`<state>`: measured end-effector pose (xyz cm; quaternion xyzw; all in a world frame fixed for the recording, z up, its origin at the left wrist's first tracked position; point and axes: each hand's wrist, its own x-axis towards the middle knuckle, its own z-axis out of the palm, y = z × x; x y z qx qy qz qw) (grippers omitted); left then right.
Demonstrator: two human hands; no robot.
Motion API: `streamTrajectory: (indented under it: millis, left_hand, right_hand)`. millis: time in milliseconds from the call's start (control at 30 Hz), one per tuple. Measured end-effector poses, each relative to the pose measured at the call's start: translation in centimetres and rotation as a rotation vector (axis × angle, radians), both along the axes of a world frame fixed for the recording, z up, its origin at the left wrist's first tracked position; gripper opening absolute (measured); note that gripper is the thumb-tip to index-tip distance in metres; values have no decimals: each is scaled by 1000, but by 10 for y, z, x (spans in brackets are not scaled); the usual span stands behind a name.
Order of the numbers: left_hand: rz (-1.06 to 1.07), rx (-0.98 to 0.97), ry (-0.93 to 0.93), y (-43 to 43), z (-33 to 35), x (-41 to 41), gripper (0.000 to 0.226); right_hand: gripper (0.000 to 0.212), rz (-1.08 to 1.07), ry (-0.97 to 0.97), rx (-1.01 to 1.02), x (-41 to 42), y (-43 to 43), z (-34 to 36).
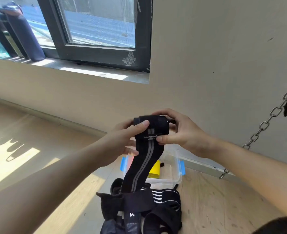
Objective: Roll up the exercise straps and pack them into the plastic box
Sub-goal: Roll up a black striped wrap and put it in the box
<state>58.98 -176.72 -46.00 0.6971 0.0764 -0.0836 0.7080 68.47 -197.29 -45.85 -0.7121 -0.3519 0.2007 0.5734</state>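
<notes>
Both hands hold a black strap [142, 163] with two grey stripes up in front of the wall [207, 65]. Its top end is wound into a roll [152, 121]. The left hand [127, 137] grips the roll from the left, thumb laid across its front and fingers curled behind. The right hand [180, 130] pinches it from the right, thumb pressed on the strap just under the roll and fingers curled over the top. The loose part of the strap hangs down in a slight curve to a pile [147, 205] of more black straps on the wooden floor [215, 200]. Just behind the pile stands the clear box [176, 173] with blue clips, open, partly hidden by the hanging strap. Inside it lies a yellow roll [154, 170]. A chain [266, 122] slants down on the right, near the wall. A window [97, 31] is at upper left
</notes>
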Motion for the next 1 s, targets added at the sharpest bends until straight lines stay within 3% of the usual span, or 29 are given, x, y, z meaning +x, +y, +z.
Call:
streamTrajectory:
  millis: [167, 367, 533, 633, 767, 1000]
  left_hand:
    - [45, -17, -60, 2, -1, -1, 53]
    - [60, -29, -150, 4, 0, -2, 59]
    - [67, 25, -238, 4, -2, -3, 70]
    - [44, 23, -190, 4, -2, -3, 74]
    - [-77, 45, -9, 2, 3, -5, 57]
    - [-17, 8, 53, -4, 5, -3, 57]
  right_hand:
    - [65, 9, 150, -39, -3, -1, 1]
    - [43, 33, 428, -67, -3, 1, 6]
    - [44, 31, 496, 22, -3, 1, 6]
    - [48, 38, 493, 95, -2, 0, 7]
    - [51, 8, 407, 156, 0, -2, 9]
    - [57, 18, 159, 72, -1, -2, 2]
